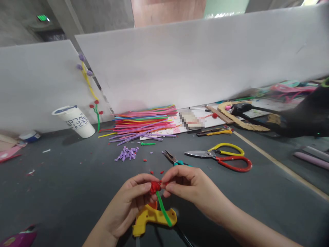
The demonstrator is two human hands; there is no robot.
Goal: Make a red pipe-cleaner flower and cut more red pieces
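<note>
Between the fingertips of my left hand (136, 195) is a red pipe-cleaner flower (155, 187). Its green stem (163, 209) hangs down to the right. My right hand (186, 185) pinches at the flower's right side, on a small red piece (164, 184) whose shape is partly hidden by the fingers. Below the hands lies a yellow glue gun (156, 218), partly covered by the left hand and the stem. Just beyond my right hand are pliers (173, 158) with teal handles, and a few small red bits (151, 172) lie near the fingers.
Scissors (218, 156) with yellow and red handles lie right of the pliers. A pile of purple cut pieces (127, 153) sits to the left, before bundled coloured pipe cleaners (144, 121). A white cup (75, 121) stands far left. A white partition (180, 65) runs behind.
</note>
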